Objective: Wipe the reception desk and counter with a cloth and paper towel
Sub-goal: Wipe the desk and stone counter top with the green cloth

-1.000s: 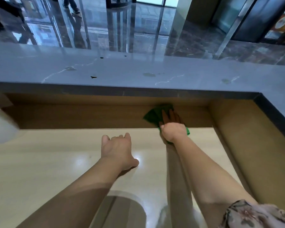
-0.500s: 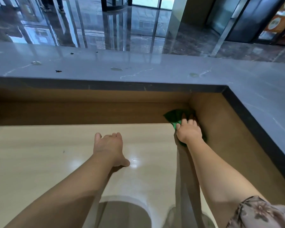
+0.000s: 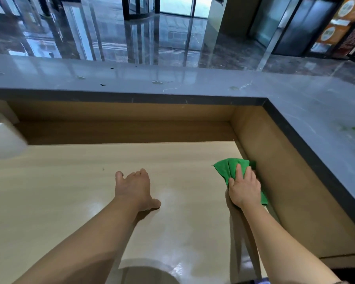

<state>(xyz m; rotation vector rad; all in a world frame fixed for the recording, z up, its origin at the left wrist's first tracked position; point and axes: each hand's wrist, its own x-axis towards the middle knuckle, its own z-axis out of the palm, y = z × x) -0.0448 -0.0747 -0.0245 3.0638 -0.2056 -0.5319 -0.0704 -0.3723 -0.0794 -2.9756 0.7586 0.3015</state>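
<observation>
Head view:
- right grip (image 3: pixel 244 189) palm-down, fingers laid fairly straight over green cloth (image 3: pixel 225 169), pressing, not clenching
- cloth on desk (image 3: pixel 59 191) at right edge, touching brown side panel (image 3: pixel 275 171)
- left grip (image 3: pixel 133 187) flat, holds nothing, braced mid-desk
- judged progress: desk pass under way; raised grey counter (image 3: pixel 193 83) shows dark specks (image 3: pixel 103 85) and smudges, looks unwiped
- blurred white roll (image 3: pixel 4 138) far left, maybe paper towel, untouched
- room: panel blocks rightward stroke, back wall ahead; open run leftward and toward body

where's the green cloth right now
In the head view the green cloth lies at the right edge of the desk, against the side panel, under the right hand.
</observation>
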